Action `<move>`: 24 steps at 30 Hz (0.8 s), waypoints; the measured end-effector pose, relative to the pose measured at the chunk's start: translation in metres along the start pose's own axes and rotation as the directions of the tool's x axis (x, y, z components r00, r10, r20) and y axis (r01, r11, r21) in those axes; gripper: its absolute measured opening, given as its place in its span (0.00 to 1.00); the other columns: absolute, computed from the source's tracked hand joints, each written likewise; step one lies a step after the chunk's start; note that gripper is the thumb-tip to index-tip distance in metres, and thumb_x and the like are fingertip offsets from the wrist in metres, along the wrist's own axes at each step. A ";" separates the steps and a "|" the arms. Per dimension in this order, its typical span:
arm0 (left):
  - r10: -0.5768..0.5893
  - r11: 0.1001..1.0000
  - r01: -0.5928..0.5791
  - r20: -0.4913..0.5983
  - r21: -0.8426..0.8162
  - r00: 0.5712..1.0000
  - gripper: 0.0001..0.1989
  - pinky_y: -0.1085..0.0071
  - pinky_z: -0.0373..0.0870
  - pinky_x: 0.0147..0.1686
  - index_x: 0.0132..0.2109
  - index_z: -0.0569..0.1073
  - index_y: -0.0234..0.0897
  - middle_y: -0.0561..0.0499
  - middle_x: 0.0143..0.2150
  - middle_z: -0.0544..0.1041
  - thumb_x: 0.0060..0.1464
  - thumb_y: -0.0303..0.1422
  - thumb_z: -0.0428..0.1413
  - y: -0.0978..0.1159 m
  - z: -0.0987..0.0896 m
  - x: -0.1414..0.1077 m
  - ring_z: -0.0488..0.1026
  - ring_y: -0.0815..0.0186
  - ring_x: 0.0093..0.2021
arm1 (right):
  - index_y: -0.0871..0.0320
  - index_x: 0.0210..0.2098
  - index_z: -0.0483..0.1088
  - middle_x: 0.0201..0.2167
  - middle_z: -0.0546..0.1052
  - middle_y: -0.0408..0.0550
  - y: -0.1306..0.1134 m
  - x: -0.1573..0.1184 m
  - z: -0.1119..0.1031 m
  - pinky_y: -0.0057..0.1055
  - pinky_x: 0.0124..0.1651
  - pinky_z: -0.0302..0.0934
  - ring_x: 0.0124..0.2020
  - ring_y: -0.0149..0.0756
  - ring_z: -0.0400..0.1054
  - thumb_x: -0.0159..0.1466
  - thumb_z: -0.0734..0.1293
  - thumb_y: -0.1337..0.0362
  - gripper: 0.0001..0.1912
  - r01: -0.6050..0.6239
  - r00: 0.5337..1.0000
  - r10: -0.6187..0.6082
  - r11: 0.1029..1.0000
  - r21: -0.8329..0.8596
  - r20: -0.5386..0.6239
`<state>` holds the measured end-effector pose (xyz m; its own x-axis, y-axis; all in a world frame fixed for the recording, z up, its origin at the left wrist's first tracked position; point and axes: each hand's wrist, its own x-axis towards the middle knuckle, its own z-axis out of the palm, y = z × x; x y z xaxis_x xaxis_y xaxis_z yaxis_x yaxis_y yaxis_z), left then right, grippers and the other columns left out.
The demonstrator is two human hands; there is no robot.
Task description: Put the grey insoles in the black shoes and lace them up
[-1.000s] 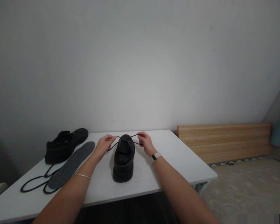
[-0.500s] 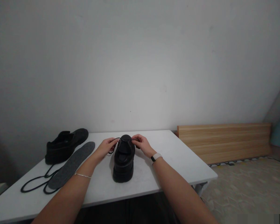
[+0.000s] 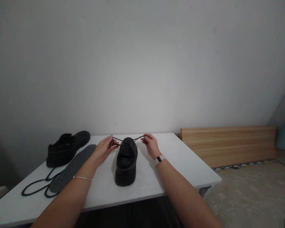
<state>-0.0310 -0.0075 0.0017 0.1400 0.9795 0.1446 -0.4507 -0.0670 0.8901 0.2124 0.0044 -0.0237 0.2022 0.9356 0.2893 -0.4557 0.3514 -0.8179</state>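
A black shoe (image 3: 125, 166) stands upright on the white table, heel towards me and toe to the wall. My left hand (image 3: 106, 147), left of the shoe's toe end, is closed on a black shoelace (image 3: 118, 139) that runs from the shoe. On the other side my right hand (image 3: 150, 144) pinches the lace's other stretch, drawn out to the right and slightly up. Both stretches look fairly taut. The shoe's tongue hides most of the lacing. Left of my left forearm lies a grey insole (image 3: 72, 167).
A second black shoe (image 3: 61, 152) rests at the table's back left. A loose black lace (image 3: 29, 193) loops near the insole. The white table (image 3: 180, 164) meets the wall behind. Beyond its right edge a wooden board (image 3: 228, 144) stands along the wall.
Both hands have moved outward from the shoe, left hand to the left and right hand to the right and slightly up, drawing out the lace. The shoe has stayed in place.
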 end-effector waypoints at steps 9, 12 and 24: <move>0.068 0.998 -0.065 0.112 -0.023 0.991 0.19 0.82 0.53 0.15 0.28 0.67 0.36 0.58 0.22 0.63 0.48 0.46 0.62 0.009 0.005 -0.007 0.58 0.76 0.19 | 0.58 0.34 0.71 0.28 0.74 0.44 -0.028 -0.023 0.011 0.32 0.40 0.65 0.33 0.33 0.71 0.54 0.68 0.66 0.07 -0.250 0.932 0.191 0.954 0.165 0.308; 0.076 0.997 -0.072 0.217 -0.024 0.973 0.27 0.77 0.61 0.20 0.22 0.69 0.33 0.53 0.22 0.65 0.51 0.54 0.54 0.013 0.005 -0.009 0.63 0.72 0.23 | 0.60 0.35 0.73 0.28 0.73 0.47 -0.036 -0.030 0.015 0.34 0.41 0.64 0.33 0.36 0.69 0.57 0.66 0.59 0.11 -0.310 0.870 0.226 0.942 0.129 0.439; 0.013 0.930 0.000 -0.035 0.366 0.999 0.19 0.72 0.66 0.29 0.31 0.76 0.33 0.50 0.27 0.75 0.36 0.44 0.66 -0.012 -0.004 0.005 0.70 0.68 0.27 | 0.59 0.30 0.74 0.24 0.72 0.43 0.001 -0.018 0.011 0.26 0.26 0.52 0.24 0.28 0.60 0.49 0.73 0.52 0.17 -0.020 0.953 0.129 0.930 -0.367 0.273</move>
<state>-0.0282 -0.0007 -0.0096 0.1032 0.9846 0.1413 -0.0963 -0.1315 0.9866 0.1985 -0.0118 -0.0244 -0.1024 0.9464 0.3064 -0.1099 0.2954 -0.9490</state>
